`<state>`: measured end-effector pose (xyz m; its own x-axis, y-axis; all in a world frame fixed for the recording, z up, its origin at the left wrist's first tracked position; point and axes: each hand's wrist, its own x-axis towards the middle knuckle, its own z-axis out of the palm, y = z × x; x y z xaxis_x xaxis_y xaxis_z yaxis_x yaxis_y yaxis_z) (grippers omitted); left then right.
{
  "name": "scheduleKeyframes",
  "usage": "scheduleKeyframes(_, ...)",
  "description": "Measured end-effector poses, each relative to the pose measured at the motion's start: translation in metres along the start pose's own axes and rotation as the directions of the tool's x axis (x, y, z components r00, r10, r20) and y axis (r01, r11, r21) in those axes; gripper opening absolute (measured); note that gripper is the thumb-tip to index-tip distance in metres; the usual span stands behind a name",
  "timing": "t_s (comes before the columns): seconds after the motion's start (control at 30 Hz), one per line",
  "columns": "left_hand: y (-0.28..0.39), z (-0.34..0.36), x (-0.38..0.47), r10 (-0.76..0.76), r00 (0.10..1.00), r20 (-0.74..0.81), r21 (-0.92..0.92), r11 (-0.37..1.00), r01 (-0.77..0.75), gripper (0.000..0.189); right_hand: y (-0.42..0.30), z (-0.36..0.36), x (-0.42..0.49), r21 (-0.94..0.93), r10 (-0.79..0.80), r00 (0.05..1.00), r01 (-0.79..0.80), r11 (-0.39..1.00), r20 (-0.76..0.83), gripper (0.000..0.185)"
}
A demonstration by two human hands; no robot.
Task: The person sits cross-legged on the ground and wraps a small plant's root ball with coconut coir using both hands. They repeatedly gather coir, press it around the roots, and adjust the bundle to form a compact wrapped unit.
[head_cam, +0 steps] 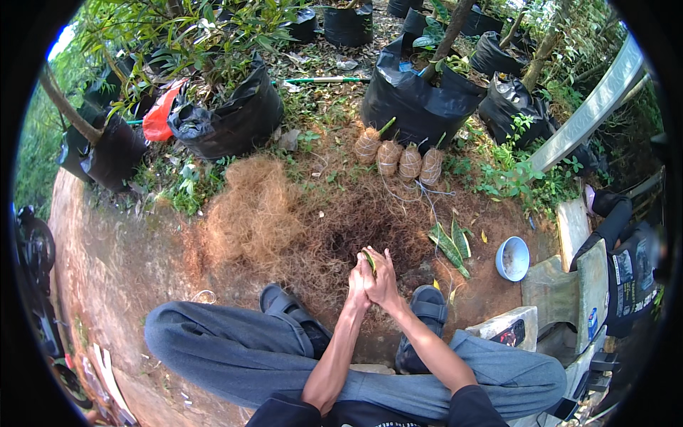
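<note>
My left hand (357,282) and my right hand (382,278) are pressed together in front of me, around a short piece of green, yellow-edged leaf (369,260). Most of that piece is hidden by fingers. Beneath the hands spreads a heap of dark, loose coir fibre (341,237). Right of them lie cut snake plant leaves (449,248) on the ground. Farther off, several egg-shaped coir bundles (410,162) wound with pale string stand in a row, some with a green leaf end sticking out. Loose string (427,197) trails from them towards the leaves.
A lighter coir pile (253,205) sits at left. At right are a pale blue bowl (513,259), concrete blocks (552,288) and a seated person's dark-clothed leg (603,229). Black plant bags (421,107) line the back. My sandals (427,315) flank the fibre.
</note>
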<state>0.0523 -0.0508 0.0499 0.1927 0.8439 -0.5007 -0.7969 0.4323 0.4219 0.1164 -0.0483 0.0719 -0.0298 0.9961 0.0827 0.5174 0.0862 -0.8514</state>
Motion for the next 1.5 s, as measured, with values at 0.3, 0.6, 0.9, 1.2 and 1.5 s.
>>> scheduleKeyframes(0.3, 0.008, 0.002, -0.003, 0.002, 0.996, -0.093, -0.144, 0.989, -0.015, 0.075, -0.019, -0.020, 0.012, 0.167, -0.057, 0.998, 0.060, 0.984, -0.023, 0.026)
scheduleKeyframes(0.6, 0.010, 0.007, -0.003, -0.111, 0.985, -0.131, -0.073, 0.992, 0.102, 0.097, 0.013, -0.013, 0.013, 0.385, 0.386, 0.880, -0.266, 0.883, -0.277, 0.036)
scheduleKeyframes(0.9, 0.009, 0.011, -0.009, -0.245, 0.968, -0.054, -0.203, 0.952, 0.229, 0.078, -0.004, -0.024, 0.015, 0.315, 0.362, 0.931, -0.332, 0.889, -0.038, 0.030)
scheduleKeyframes(1.2, 0.025, 0.014, -0.007, -0.154, 0.988, -0.008, -0.169, 0.974, 0.150, 0.045, -0.018, -0.035, 0.025, 0.053, -0.089, 0.993, 0.086, 0.995, 0.072, 0.053)
scheduleKeyframes(1.5, 0.009, 0.015, -0.025, 0.045, 0.990, 0.131, -0.138, 0.990, -0.026, 0.044, -0.009, -0.007, 0.009, -0.131, -0.099, 0.995, 0.100, 0.986, 0.013, 0.050)
